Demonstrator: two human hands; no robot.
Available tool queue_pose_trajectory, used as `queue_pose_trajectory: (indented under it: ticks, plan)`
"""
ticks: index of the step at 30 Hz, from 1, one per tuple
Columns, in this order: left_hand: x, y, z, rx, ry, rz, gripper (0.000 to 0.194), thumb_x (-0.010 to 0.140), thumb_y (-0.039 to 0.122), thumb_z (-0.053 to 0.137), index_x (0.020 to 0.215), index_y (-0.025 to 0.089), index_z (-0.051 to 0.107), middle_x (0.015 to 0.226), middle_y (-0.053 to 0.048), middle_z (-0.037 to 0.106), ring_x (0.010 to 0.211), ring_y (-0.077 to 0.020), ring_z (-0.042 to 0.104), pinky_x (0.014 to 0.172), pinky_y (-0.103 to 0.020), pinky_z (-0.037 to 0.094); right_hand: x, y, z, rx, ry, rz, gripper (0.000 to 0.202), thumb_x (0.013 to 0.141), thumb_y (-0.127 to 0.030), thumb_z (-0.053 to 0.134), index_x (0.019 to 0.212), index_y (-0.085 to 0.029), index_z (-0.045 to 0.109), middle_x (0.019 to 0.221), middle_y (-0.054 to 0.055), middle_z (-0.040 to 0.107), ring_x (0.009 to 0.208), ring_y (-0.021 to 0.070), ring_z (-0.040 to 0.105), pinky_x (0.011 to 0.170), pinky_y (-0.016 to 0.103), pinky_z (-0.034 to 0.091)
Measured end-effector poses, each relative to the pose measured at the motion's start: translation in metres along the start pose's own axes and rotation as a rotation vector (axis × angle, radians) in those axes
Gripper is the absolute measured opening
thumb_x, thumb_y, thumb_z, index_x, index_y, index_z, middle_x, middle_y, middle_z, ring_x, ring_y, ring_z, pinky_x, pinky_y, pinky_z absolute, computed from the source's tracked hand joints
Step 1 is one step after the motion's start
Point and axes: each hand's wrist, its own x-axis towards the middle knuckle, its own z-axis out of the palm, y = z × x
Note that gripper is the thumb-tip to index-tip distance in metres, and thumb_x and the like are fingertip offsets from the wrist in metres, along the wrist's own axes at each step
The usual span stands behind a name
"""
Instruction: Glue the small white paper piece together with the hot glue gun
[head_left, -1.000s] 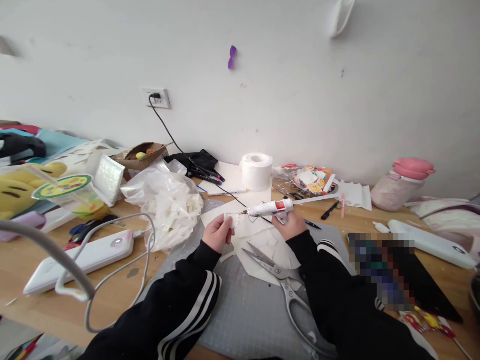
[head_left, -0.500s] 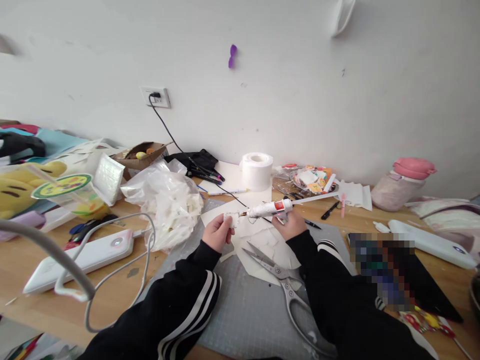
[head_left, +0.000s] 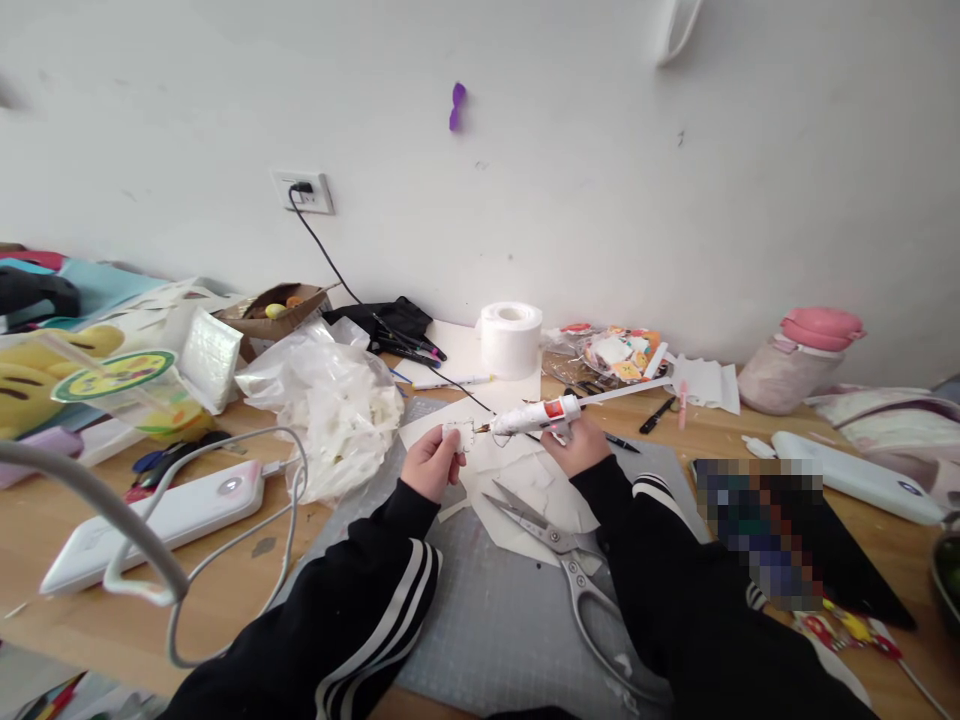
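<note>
Over the grey mat (head_left: pixel 480 620), right hand (head_left: pixel 576 447) grips glue gun (head_left: pixel 536 415), its nozzle touching left hand's (head_left: pixel 431 465) pinched white piece (head_left: pixel 459 435).

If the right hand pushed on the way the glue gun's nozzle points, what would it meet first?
The right hand aims the glue gun leftward, so its tip would first meet the small white piece pinched in the left hand. The two look almost touching, though depth is unclear.

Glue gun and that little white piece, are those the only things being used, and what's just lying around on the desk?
In use:
glue gun, in the right hand
small white piece, in the left hand

Lying about:
scissors
white tape roll
power bank
plastic bag
pink-lidded bottle
</note>
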Motion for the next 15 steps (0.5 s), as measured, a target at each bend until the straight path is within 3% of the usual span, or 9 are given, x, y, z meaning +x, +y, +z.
queue_pose_trajectory:
  ticks: [4, 10, 15]
  plan:
    - [-0.0006, 0.0008, -0.0001, 0.004, -0.002, 0.002, 0.026, 0.067, 0.037, 0.052, 0.050, 0.018, 0.046, 0.039, 0.007, 0.047, 0.027, -0.0041, 0.037, 0.030, -0.017, 0.024, 0.0002, 0.0005, -0.0003, 0.006, -0.015, -0.002, 0.030, 0.065, -0.023, 0.048, 0.092, -0.025, 0.062, 0.082, 0.006, 0.069, 0.075, 0.0216, 0.065, 0.063, 0.029, 0.052]
    - [-0.0027, 0.0013, 0.0015, -0.004, 0.012, 0.003, 0.024, 0.069, 0.035, 0.051, 0.053, 0.017, 0.046, 0.041, 0.008, 0.047, 0.027, -0.0031, 0.037, 0.030, -0.016, 0.024, 0.0006, -0.0001, -0.0003, 0.001, -0.023, 0.001, 0.030, 0.066, -0.023, 0.046, 0.090, -0.018, 0.063, 0.081, 0.007, 0.069, 0.075, 0.0219, 0.065, 0.064, 0.031, 0.052]
    - [-0.0022, 0.0000, 0.0019, 0.006, 0.020, 0.008, 0.025, 0.069, 0.035, 0.051, 0.053, 0.017, 0.045, 0.040, 0.008, 0.046, 0.028, -0.0031, 0.037, 0.030, -0.016, 0.024, 0.0004, -0.0024, -0.0001, 0.000, -0.022, -0.018, 0.029, 0.064, -0.021, 0.046, 0.087, -0.019, 0.064, 0.078, 0.006, 0.069, 0.074, 0.0215, 0.065, 0.065, 0.030, 0.052]
